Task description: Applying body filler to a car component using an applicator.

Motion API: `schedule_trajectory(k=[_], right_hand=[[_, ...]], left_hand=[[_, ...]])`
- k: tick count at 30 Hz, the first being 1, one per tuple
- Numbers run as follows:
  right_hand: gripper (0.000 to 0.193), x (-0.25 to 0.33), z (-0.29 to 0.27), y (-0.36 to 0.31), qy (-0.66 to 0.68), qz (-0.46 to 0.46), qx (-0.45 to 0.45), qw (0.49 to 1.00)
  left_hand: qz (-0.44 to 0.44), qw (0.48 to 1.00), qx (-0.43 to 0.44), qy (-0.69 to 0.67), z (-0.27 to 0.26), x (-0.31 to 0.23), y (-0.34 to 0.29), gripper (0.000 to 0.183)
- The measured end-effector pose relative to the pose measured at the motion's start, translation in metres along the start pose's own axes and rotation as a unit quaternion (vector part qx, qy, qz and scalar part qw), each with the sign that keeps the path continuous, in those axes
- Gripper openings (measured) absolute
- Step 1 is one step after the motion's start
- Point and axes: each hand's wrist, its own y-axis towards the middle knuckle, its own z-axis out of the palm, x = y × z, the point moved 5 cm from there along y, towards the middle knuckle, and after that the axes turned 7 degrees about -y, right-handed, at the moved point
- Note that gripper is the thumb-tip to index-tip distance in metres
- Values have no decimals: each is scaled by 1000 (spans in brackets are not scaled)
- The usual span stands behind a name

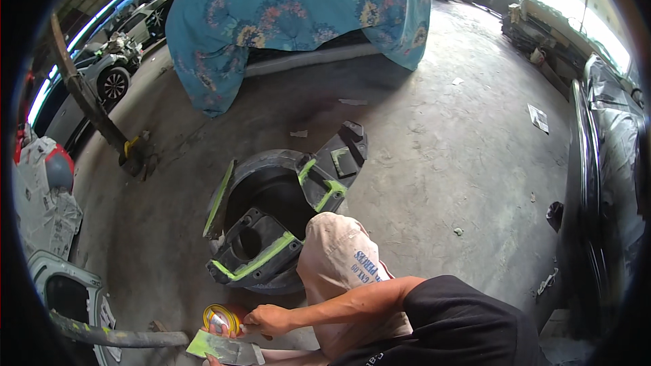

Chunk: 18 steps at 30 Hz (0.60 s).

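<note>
My left hand (213, 360) grips a flat grey board (234, 350) with light green paste smeared on its end. My right hand (269, 319) is closed just above the board, next to a round tin (223, 319) with a yellow rim. What its fingers hold is too small to make out. In front of my knee lies a large black ring (261, 160), like a tyre. Two dark plastic car parts rest on it: a near one (237, 252) with a round hole and a far one (348, 156). Both carry light green paste strips; a narrow green-edged piece (220, 200) leans at the left.
A car under a blue flowered cloth (298, 7) stands ahead. At the left are a slanting post (88, 98), a silver car (112, 78) and a pale door frame (57, 268). Dark car panels (590, 183) line the right. Paper scraps (538, 118) lie on the concrete floor.
</note>
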Motion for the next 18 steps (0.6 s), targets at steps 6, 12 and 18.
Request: schedule_trajectory(k=[6,12,18], right_hand=[[21,-6,2,4,90,-72,-82,990],[24,-23,7,12,129,-29,-98,986],[34,-9,2,5,84,53,21,995]], left_hand=[[-201,877,-112,-422,34,-30,6,90],[-129,928,-57,-346,37,-23,6,97],[-5,988,33,-152,34,-12,8,89]])
